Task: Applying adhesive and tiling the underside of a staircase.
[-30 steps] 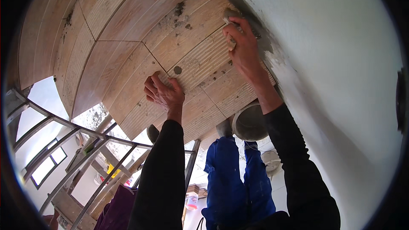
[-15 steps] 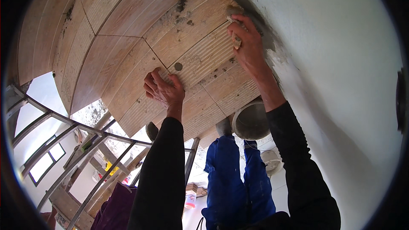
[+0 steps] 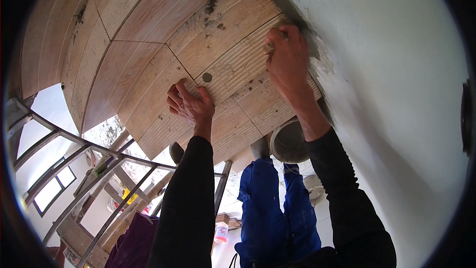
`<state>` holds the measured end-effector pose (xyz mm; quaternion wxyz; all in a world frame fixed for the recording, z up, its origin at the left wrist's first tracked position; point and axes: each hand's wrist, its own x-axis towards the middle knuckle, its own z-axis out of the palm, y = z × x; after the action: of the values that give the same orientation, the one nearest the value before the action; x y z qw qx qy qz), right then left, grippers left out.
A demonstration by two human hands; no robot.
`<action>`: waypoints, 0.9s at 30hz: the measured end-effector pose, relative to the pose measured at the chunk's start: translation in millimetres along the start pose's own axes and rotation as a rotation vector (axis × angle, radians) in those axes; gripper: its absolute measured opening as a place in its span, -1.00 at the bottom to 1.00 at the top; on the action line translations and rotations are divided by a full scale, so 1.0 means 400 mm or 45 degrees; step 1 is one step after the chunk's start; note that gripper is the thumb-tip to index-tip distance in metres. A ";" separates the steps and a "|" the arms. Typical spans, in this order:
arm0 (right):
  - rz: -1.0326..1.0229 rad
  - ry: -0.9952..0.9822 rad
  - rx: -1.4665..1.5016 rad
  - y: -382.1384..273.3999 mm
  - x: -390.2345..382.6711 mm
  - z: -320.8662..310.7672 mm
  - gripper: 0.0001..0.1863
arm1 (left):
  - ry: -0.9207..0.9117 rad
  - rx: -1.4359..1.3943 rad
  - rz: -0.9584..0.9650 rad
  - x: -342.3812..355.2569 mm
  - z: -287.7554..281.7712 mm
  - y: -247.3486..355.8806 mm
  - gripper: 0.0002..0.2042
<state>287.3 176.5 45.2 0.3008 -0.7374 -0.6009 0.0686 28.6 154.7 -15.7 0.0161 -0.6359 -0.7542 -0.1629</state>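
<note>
1. The left hand is resting against the wood-look tiles, its fingers curled loosely and holding nothing visible.
2. The right hand is pressing at the seam where the tiles are meeting the white plastered wall, its fingers pinching a small object too hidden to identify.
3. A dark round spot is lying between the hands.
4. Metal railings are showing at lower left.

A wood-look tile, ribbed and speckled with grey mortar, lies flat among its neighbours, one end against the white wall.
</note>
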 end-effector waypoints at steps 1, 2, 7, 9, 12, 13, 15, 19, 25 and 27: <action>0.062 -0.016 -0.018 -0.017 -0.006 -0.013 -0.82 | 0.000 0.005 -0.002 0.001 -0.004 -0.003 -0.52; 0.125 -0.033 -0.035 -0.030 -0.008 -0.016 -0.83 | 0.010 0.009 0.009 0.003 -0.009 -0.009 -0.52; -0.017 0.059 -0.025 -0.022 0.001 0.017 -0.86 | 0.020 -0.021 0.016 0.001 0.001 0.000 -0.52; 0.047 0.031 -0.052 -0.025 -0.016 0.010 -0.87 | 0.013 -0.001 0.009 0.001 -0.001 -0.008 -0.52; 0.144 0.017 -0.105 -0.020 -0.035 -0.020 -0.86 | 0.023 0.011 0.011 0.001 0.004 -0.003 -0.51; 0.060 0.060 -0.058 -0.019 -0.026 -0.003 -0.85 | 0.018 0.001 0.012 -0.001 0.005 0.000 -0.51; -0.023 0.104 -0.016 -0.013 -0.018 0.016 -0.84 | 0.012 -0.010 0.018 -0.001 0.004 -0.003 -0.52; 0.067 0.061 -0.037 -0.010 -0.049 -0.004 -0.77 | 0.046 0.002 0.029 0.002 0.003 -0.014 -0.53; 0.020 0.077 0.072 0.008 -0.054 0.001 -0.67 | 0.030 -0.031 0.021 0.001 0.005 0.001 -0.53; -0.035 0.048 0.070 0.014 -0.063 0.005 -0.64 | 0.006 -0.014 -0.002 -0.006 0.002 0.000 -0.53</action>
<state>284.4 153.2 34.2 0.3332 -0.7215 -0.6033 0.0672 29.3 152.5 -17.0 0.0143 -0.6350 -0.7538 -0.1684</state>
